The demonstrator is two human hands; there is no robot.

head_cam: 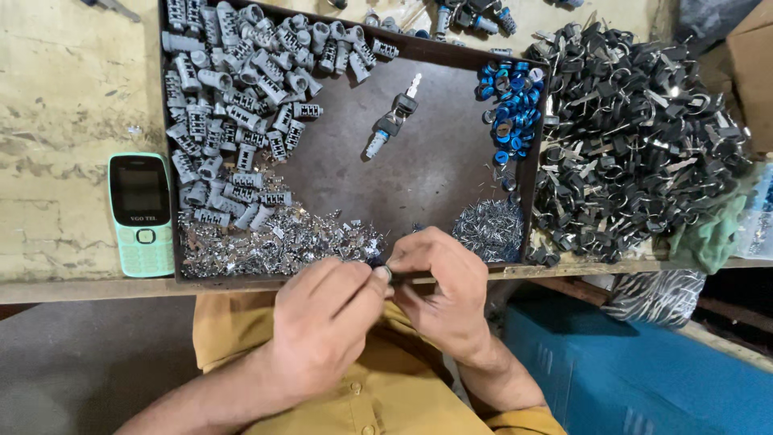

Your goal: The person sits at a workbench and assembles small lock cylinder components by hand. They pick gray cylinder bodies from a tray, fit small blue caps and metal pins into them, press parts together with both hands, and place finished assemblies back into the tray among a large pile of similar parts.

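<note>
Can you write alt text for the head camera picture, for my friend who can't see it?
Two hands, left hand and right hand, pinch a small metal part together at the near edge of a dark tray. The tray holds grey lock cylinders, shiny small metal pieces and blue rings; black-headed keys pile to its right, a green phone to its left.

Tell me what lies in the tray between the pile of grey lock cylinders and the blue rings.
In the head view, one lock cylinder with a black-headed key lies on bare tray floor between the grey lock cylinders and blue rings.
</note>
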